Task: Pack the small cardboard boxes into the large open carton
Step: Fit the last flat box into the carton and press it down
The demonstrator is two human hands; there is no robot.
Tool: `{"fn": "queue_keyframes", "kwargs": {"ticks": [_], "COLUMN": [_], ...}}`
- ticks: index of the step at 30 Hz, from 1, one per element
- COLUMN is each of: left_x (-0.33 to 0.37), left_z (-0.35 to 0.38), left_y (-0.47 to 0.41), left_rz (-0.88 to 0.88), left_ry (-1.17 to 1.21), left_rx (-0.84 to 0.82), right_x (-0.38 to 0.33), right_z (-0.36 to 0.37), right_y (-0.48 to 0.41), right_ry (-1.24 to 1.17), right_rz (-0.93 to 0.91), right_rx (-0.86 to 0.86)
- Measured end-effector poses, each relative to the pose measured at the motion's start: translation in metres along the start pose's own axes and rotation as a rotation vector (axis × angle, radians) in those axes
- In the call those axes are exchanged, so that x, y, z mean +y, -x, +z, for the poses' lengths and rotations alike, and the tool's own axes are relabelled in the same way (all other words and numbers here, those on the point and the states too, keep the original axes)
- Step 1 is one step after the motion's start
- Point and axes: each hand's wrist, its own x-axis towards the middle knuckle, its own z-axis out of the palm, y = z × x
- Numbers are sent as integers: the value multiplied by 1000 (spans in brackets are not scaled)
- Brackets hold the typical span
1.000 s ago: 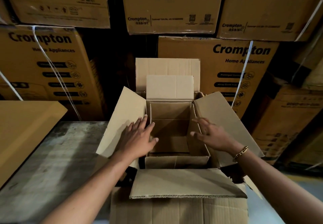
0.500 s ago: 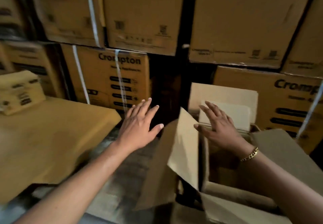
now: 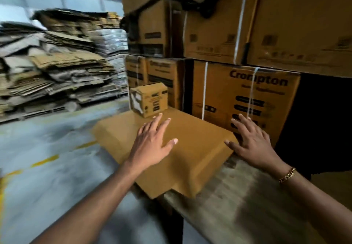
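Observation:
One small cardboard box (image 3: 149, 99) with black print and a white torn patch stands on the far end of a flat brown cardboard surface (image 3: 192, 160). My left hand (image 3: 153, 142) hovers over that surface with fingers spread, its fingertips just short of the small box. My right hand (image 3: 252, 142) is also spread flat, at the surface's right corner, holding nothing. A gold bracelet sits on my right wrist. The large open carton is out of view.
Strapped Crompton cartons (image 3: 243, 95) are stacked high behind and to the right. A grey worn tabletop (image 3: 234, 201) lies under the brown surface. Piles of flattened cardboard (image 3: 57, 66) fill the left background, with grey floor (image 3: 47, 158) in between.
My view has swung left, away from the open carton, which has left the frame. Both hands moved left with it, and the small box now lies just beyond my left fingertips.

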Motion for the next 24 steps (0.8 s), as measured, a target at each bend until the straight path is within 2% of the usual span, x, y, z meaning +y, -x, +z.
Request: {"fn": "queue_keyframes", "kwargs": {"ticks": [5,13,20,24], "left_x": [-102,-225,-321,-385], "left_z": [-3,22,37,57], "left_y": [-1,-56,-116,-152], "left_rz": [-172,-372,-502,-528], "left_ry": [-14,181,443,512], "left_rx": [14,30,67,72], "right_x": [-60,-128,-188,-222], "right_z": [61,150,208,254], "right_y": [-73,-208,-313,-369], "right_ry": [-69,-245,-666,-761], "right_rz": [-85,-162,-10,39], "right_rx": [-63,-128,-223,-218]}}
